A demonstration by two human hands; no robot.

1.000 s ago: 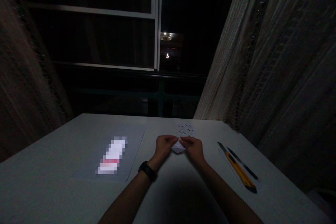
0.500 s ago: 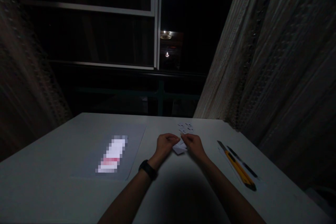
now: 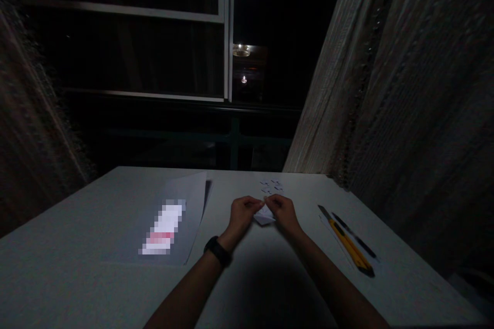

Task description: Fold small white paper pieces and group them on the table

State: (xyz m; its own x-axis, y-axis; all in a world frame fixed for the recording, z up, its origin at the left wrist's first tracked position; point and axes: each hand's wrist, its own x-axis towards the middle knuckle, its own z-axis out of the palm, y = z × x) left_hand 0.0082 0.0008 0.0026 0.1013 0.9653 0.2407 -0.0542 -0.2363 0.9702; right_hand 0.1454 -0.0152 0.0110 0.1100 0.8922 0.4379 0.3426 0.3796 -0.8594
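Note:
Between my two hands is a small piece of folded white paper, low over the white table. My left hand, with a dark band on its wrist, pinches the paper's left side. From the right, my right hand pinches it with fingertips close to the left ones. The fingers cover the paper's upper part. Just beyond my hands lies a paper with small dark marks, partly hidden by the fingers.
At left a large white sheet lies under a bright, blurred-out phone-like rectangle; its far right corner is lifted. A yellow utility knife and a dark pen lie at right. Curtains flank the window behind.
The large sheet's far right corner has risen off the table. Both hands keep their pinch on the folded paper, with the fingertips slightly shifted. The view has moved slightly.

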